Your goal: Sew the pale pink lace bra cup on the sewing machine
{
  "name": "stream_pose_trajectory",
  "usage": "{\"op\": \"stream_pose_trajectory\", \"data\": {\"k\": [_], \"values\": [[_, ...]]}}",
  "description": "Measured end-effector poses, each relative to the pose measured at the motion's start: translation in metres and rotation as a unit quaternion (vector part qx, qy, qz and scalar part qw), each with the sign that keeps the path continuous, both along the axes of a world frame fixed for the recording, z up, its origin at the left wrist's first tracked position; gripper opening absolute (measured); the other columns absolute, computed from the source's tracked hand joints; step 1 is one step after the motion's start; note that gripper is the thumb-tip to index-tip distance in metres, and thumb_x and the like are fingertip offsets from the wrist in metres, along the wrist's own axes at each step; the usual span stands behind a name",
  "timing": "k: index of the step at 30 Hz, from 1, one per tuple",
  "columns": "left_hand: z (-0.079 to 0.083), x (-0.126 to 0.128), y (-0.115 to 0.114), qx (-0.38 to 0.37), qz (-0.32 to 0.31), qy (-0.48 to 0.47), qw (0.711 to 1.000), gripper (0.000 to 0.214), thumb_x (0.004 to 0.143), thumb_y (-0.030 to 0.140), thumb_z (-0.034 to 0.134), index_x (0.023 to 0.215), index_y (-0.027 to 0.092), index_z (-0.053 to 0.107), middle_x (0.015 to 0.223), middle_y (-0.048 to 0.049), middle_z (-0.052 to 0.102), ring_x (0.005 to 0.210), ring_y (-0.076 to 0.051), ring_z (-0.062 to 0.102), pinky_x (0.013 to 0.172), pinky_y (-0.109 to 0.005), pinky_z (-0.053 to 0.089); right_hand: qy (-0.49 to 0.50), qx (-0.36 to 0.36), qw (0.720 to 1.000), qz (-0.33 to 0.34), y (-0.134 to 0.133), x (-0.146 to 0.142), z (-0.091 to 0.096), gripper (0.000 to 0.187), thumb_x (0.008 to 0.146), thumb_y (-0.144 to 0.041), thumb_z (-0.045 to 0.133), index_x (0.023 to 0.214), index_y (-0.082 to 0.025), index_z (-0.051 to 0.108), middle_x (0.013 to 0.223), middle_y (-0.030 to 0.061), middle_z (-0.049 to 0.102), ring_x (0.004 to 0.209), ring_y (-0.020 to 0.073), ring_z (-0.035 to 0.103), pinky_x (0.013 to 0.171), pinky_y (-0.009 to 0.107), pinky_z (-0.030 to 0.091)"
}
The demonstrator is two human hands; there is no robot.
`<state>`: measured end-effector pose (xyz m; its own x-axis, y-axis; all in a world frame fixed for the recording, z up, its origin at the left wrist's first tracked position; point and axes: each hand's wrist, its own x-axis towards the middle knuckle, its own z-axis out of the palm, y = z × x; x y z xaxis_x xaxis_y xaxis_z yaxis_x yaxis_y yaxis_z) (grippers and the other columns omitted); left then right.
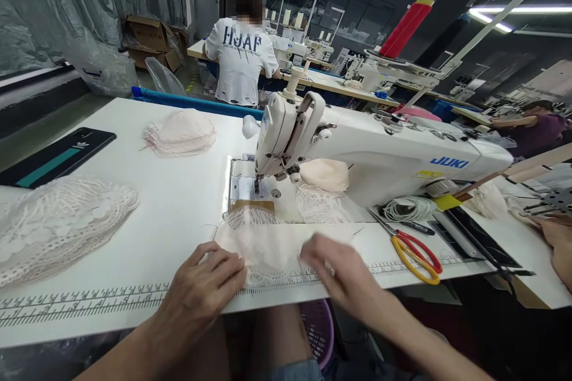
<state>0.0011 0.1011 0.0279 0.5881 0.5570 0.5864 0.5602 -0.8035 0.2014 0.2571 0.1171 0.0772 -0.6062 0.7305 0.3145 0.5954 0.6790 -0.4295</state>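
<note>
A pale pink lace piece [266, 250] lies flat on the white table in front of the sewing machine [339, 137]. The curled fingers of my left hand [208, 283] hold its left edge. At its right edge is my right hand [339, 268], a little blurred, with its fingers closed on the fabric; the fingertips are partly hidden. The machine's needle and presser foot [257, 184] stand just beyond the piece, over a metal plate. More pale fabric pieces [322, 202] lie under the machine arm.
A lace stack [62, 226] lies at the left, another fabric pile [181, 133] behind it. A phone-like black item [58, 155] is near. Scissors [413, 256] and coiled cord [409, 208] lie right. A ruler strip [89, 303] lines the front edge. A person [241, 53] sits ahead.
</note>
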Motion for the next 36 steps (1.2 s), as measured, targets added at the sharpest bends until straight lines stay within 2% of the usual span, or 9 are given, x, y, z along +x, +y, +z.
{"op": "stream_pose_trajectory", "data": {"k": [2,5,10,18,22,26,31,34,36], "values": [[0.002,0.000,0.000,-0.039,0.009,-0.006,0.999,0.022,0.094,0.015,0.041,0.093,0.018,0.063,0.091,-0.0024,0.068,0.083,-0.017,0.059,0.084,-0.036,0.036,-0.015,0.000,0.996,0.085,-0.032,-0.008,-0.007,0.019,0.093,-0.012,0.034,0.085,-0.018,0.050,0.070,0.0023,0.053,0.063,0.0130,0.047,0.056,0.024,0.037],[0.006,-0.001,-0.001,-0.096,0.019,-0.020,0.995,0.018,0.093,0.018,0.046,0.088,0.019,0.063,0.088,-0.0010,0.068,0.083,-0.016,0.059,0.083,-0.035,0.036,-0.022,0.051,0.996,0.068,-0.056,-0.025,-0.027,0.018,0.093,-0.011,0.037,0.088,-0.016,0.054,0.067,0.0022,0.053,0.061,0.0134,0.044,0.055,0.026,0.035],[0.008,0.000,-0.003,-0.114,0.029,-0.029,0.993,0.018,0.092,0.016,0.046,0.093,0.020,0.064,0.091,-0.0002,0.068,0.083,-0.015,0.059,0.083,-0.034,0.035,-0.002,0.159,0.987,-0.002,-0.045,-0.043,-0.047,0.018,0.093,-0.012,0.041,0.103,-0.013,0.056,0.068,0.0028,0.056,0.063,0.0141,0.047,0.056,0.027,0.036],[0.006,0.001,-0.004,-0.125,0.033,-0.030,0.991,0.020,0.091,0.015,0.045,0.092,0.021,0.064,0.092,-0.0008,0.067,0.083,-0.015,0.059,0.084,-0.035,0.034,-0.064,0.249,0.965,0.046,-0.030,-0.058,-0.047,0.020,0.091,-0.008,0.042,0.099,-0.016,0.059,0.067,0.0024,0.053,0.062,0.0143,0.045,0.055,0.028,0.033],[0.005,0.001,-0.005,-0.119,0.040,-0.031,0.992,0.019,0.091,0.014,0.047,0.093,0.021,0.064,0.092,-0.0003,0.068,0.082,-0.015,0.059,0.084,-0.035,0.034,-0.006,0.199,0.979,0.040,-0.029,-0.057,-0.046,0.020,0.093,-0.011,0.038,0.082,-0.014,0.055,0.066,0.0037,0.054,0.063,0.0149,0.045,0.055,0.028,0.034],[0.005,0.001,-0.005,-0.110,0.037,-0.037,0.993,0.018,0.091,0.014,0.047,0.094,0.020,0.064,0.092,0.0000,0.068,0.082,-0.015,0.059,0.084,-0.035,0.034,0.084,0.087,0.993,0.015,-0.044,-0.017,-0.032,0.014,0.092,-0.012,0.041,0.082,-0.016,0.050,0.069,0.0027,0.056,0.063,0.0130,0.050,0.055,0.023,0.038],[0.003,0.005,-0.006,-0.070,0.042,-0.050,0.995,0.016,0.090,0.013,0.049,0.091,0.019,0.064,0.089,-0.0013,0.068,0.083,-0.016,0.059,0.083,-0.035,0.035,-0.125,-0.156,0.975,-0.096,-0.078,0.066,-0.043,0.022,0.093,-0.027,0.045,0.072,-0.021,0.049,0.065,-0.0004,0.058,0.057,0.0133,0.057,0.053,0.022,0.043],[0.002,0.006,-0.007,-0.029,0.044,-0.042,0.998,0.019,0.090,0.009,0.046,0.088,0.017,0.063,0.091,-0.0029,0.068,0.084,-0.017,0.059,0.083,-0.036,0.034,-0.252,-0.122,0.936,-0.211,-0.092,0.091,-0.055,0.021,0.089,-0.026,0.049,0.069,-0.021,0.055,0.064,0.0013,0.061,0.047,0.0160,0.058,0.039,0.023,0.034],[0.001,0.007,-0.009,-0.012,0.043,-0.036,0.998,0.021,0.090,0.006,0.044,0.087,0.015,0.063,0.094,-0.0041,0.068,0.085,-0.016,0.059,0.084,-0.036,0.035,-0.251,-0.062,0.934,-0.245,-0.093,0.084,-0.050,0.021,0.091,-0.026,0.045,0.075,-0.022,0.059,0.071,0.0025,0.063,0.048,0.0159,0.060,0.039,0.023,0.033]]}}
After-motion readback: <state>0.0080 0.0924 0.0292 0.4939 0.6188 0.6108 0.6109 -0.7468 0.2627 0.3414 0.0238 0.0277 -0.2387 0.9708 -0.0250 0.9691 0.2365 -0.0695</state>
